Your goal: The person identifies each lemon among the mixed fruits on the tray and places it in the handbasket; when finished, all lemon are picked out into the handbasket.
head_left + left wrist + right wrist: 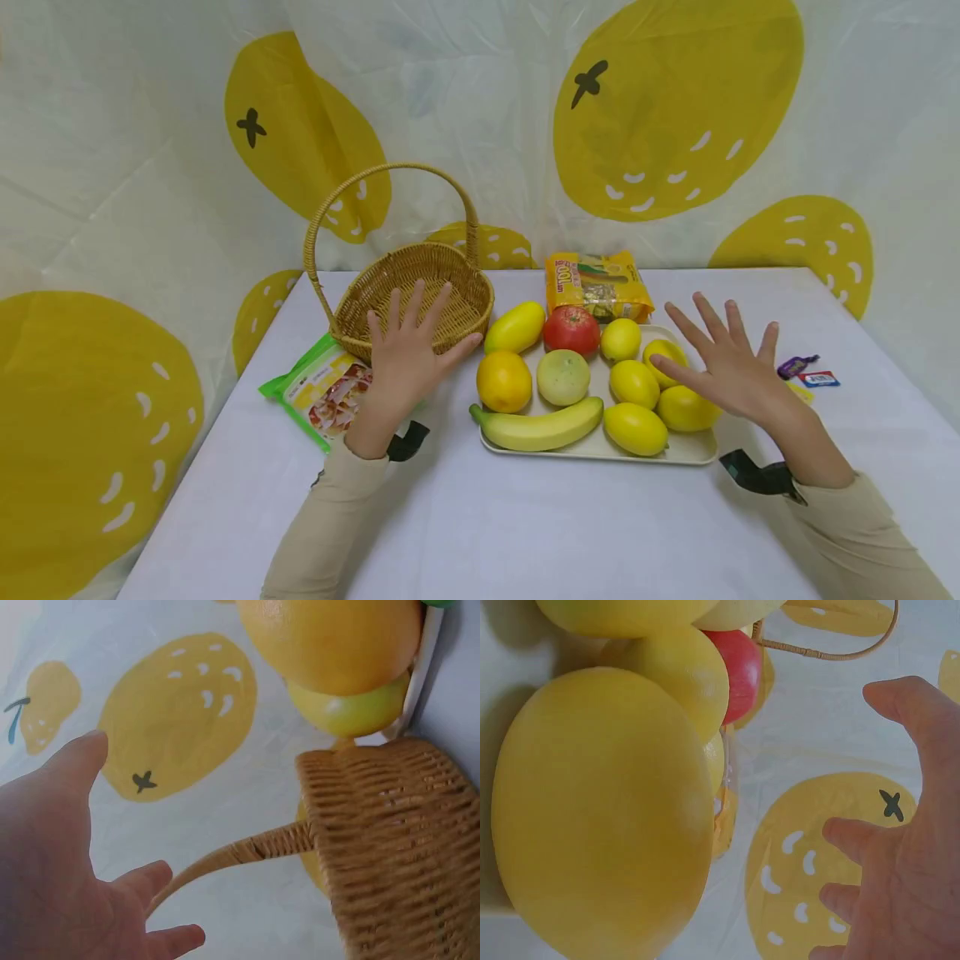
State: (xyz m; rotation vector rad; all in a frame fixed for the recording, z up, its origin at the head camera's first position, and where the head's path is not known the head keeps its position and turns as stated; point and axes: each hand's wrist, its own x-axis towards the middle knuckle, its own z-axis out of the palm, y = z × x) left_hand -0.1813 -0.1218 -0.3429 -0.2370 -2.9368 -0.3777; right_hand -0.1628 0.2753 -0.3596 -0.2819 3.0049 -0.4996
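My left hand (408, 358) hovers with fingers spread and holds nothing, in front of the wicker basket (360, 300) with its tall handle. In the left wrist view, the basket's woven side (405, 847) is right of that hand. My right hand (738, 375), also spread and holding nothing, is over the right side of a cream tray (585, 457). Several lemons (636, 429) are on the tray with a banana (543, 427), an orange (504, 381), a pale green round fruit (563, 377), a red pomegranate (572, 331) and a mango (516, 327). A lemon (604, 810) looms large in the right wrist view.
A green-edged food packet (318, 396) lies partly under the left hand and beside the basket. Behind the tray stands a yellow packet (598, 285). Small wrapped candies (798, 367) lie at right. A fruit-print sheet (465, 100) hangs behind the white-covered table (525, 533).
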